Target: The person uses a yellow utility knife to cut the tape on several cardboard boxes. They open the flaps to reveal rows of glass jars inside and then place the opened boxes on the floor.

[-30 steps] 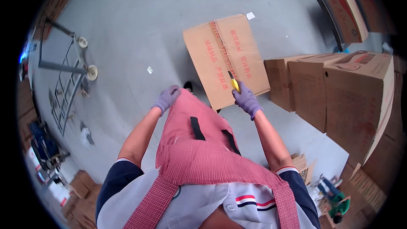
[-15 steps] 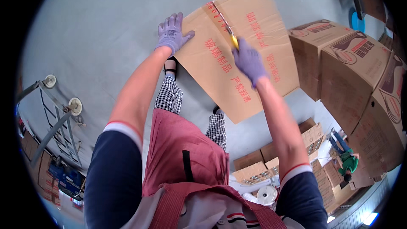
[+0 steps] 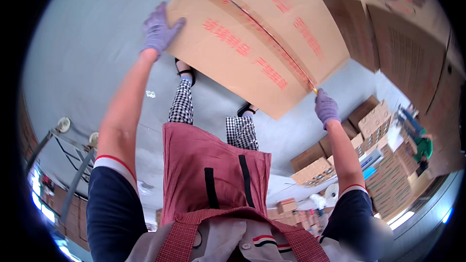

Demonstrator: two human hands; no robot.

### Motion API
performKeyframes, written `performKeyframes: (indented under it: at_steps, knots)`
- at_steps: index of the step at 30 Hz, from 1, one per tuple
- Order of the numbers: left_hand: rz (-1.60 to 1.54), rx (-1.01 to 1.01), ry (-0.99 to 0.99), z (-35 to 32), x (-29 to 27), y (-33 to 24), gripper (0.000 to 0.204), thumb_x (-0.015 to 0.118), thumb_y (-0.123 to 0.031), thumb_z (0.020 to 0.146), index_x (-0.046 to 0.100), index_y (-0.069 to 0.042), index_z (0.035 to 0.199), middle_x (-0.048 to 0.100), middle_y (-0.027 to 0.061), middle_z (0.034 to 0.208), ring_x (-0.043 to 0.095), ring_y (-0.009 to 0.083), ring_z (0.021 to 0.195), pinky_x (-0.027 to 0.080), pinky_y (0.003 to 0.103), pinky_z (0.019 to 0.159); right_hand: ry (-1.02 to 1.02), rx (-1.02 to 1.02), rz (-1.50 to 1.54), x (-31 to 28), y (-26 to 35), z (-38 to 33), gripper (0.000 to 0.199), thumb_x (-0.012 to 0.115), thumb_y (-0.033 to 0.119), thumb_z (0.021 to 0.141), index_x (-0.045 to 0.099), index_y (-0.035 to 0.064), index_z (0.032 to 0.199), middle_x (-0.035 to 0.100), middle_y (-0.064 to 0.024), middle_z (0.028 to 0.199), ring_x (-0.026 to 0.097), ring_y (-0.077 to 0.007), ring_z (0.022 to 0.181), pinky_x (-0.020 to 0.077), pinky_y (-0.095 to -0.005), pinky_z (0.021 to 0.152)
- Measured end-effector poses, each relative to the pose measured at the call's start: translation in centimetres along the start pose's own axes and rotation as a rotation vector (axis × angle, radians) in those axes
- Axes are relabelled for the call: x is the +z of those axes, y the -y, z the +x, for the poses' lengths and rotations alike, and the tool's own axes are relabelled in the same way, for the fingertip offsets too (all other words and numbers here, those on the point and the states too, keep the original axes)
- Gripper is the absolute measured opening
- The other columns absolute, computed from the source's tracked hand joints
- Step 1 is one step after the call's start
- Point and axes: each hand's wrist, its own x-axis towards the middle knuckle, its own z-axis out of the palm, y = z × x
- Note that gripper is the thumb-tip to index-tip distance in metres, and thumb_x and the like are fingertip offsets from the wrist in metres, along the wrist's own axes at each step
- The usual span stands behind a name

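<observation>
A large brown cardboard carton [image 3: 204, 60] with red print stands in front of me, its top facing up. A dark slit [image 3: 264, 28] runs along its taped middle seam, from the far left edge to the near right edge. At the right end of that seam, my right hand [image 3: 326, 108], in a purple glove, is closed round a box cutter [image 3: 315, 90]; only a bit of yellow shows past the fingers. My left hand [image 3: 159, 31], gloved alike, lies at the carton's left corner with fingers stretched and thumb spread towards the cardboard.
Big closed cartons [image 3: 405, 39] stand close on the right. Farther back at lower right are open cartons [image 3: 310, 171] with rows of contents and a person in green [image 3: 424, 147]. A metal-framed cart [image 3: 73, 184] on wheels is at the left.
My right hand has drawn the cutter along the seam, from the far part to the near right edge. A dark slit now follows the whole seam. The view has shifted.
</observation>
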Motion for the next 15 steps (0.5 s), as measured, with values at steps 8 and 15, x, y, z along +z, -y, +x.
performKeyframes:
  at_steps: [8, 15]
  knots:
    - [-0.013, 0.209, -0.083, -10.9, 0.8, -8.3, 0.067, 0.063, -0.039, 0.078, 0.038, -0.001, 0.129, 0.038, 0.0248, 0.130, 0.036, 0.0396, 0.121, 0.031, 0.048, 0.098, 0.040, 0.347, 1.523, 4.2, -3.1, -2.5, 0.032, 0.048, 0.029, 0.088, 0.047, 0.0014, 0.106, 0.054, -0.0071, 0.070, 0.054, -0.0142, 0.054, 0.0443, -0.0275, 0.045]
    - [-0.263, 0.266, 0.274, -23.7, 2.7, -21.1, 0.059, 0.065, -0.023, 0.078, 0.039, 0.001, 0.126, 0.041, 0.0266, 0.125, 0.038, 0.0404, 0.118, 0.032, 0.044, 0.099, 0.327, 0.185, 1.422, 10.8, 2.3, -7.1, 0.026, 0.051, 0.023, 0.086, 0.051, 0.0049, 0.105, 0.055, -0.0055, 0.063, 0.053, -0.0130, 0.047, 0.0448, -0.0276, 0.045]
